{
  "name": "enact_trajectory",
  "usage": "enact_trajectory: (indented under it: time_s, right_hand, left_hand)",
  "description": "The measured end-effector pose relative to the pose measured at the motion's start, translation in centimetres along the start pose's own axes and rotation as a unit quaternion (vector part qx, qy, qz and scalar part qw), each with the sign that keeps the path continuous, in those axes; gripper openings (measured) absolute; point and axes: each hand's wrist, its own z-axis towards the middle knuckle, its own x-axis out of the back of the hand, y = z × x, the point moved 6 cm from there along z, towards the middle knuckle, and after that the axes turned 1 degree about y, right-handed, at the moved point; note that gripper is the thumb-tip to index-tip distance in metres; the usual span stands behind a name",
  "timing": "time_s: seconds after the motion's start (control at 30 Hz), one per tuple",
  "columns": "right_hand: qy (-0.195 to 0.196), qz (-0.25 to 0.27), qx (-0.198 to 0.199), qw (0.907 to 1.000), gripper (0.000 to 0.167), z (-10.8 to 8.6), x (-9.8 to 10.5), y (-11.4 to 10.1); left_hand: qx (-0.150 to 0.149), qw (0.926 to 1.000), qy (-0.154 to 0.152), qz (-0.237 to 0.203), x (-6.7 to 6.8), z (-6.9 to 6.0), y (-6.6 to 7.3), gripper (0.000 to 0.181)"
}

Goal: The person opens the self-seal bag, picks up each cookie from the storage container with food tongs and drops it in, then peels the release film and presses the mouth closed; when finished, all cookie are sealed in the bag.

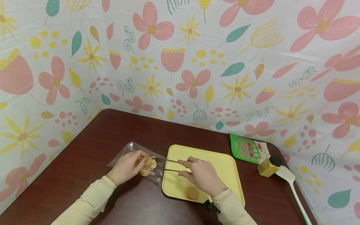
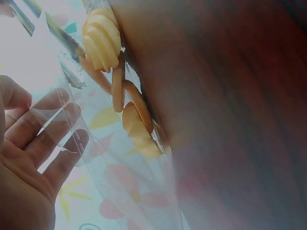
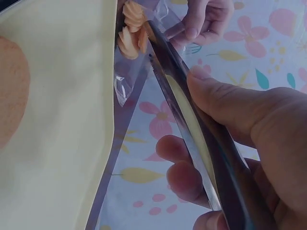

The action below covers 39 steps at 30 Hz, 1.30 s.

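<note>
On the left of the table lies a clear plastic bag (image 1: 121, 155) with several swirled butter cookies (image 2: 101, 40) inside. My left hand (image 1: 127, 167) pinches the bag's film between thumb and fingers, beside the cookies. My right hand (image 1: 204, 176) holds metal tongs (image 3: 216, 143), thumb on one arm and fingers on the other. The tongs' tips reach into the bag at the cookies; whether they grip one I cannot tell. Under the right hand is a pale yellow tray (image 1: 222, 159), with one round cookie (image 1: 192, 192) near its front edge.
Right of the tray lies a green food packet (image 1: 245, 149). A yellow jar with a black lid (image 1: 267, 167) and a white spatula (image 1: 292, 184) are by the table's right edge. A flower-patterned curtain (image 1: 180, 93) hangs behind the dark table (image 1: 70, 175).
</note>
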Motion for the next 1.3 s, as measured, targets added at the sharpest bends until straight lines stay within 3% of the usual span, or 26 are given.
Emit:
enact_trajectory:
  time_s: [0.3,0.6,0.8,0.93,1.07,1.3]
  right_hand:
    - [0.002,0.014,-0.011,0.9998,0.040,-1.2,0.6,0.7]
    - [0.001,0.008,-0.027,0.9996,0.040,-3.9,2.8,2.2]
    - [-0.026,0.025,-0.076,0.9964,0.040,-6.8,5.0,4.2]
    - [-0.056,0.027,-0.128,0.9898,0.041,-9.0,6.3,5.7]
    - [-0.090,0.042,-0.186,0.9776,0.044,-11.1,7.0,7.0]
    - [-0.133,0.109,-0.211,0.9622,0.050,-13.9,7.0,8.0]
  left_hand:
    - [-0.004,1.0000,-0.002,0.001,0.0,0.2,0.1,0.014]
    - [0.004,1.0000,-0.005,0.001,-0.1,0.1,-0.1,0.012]
    - [0.010,0.9999,-0.007,-0.004,-0.1,0.1,0.0,0.012]
    - [0.008,0.9999,-0.007,-0.004,-0.1,0.0,0.0,0.012]
    - [0.008,0.9999,-0.008,-0.009,-0.1,0.0,0.0,0.012]
    - [0.009,0.9998,-0.011,-0.013,-0.1,0.0,0.0,0.012]
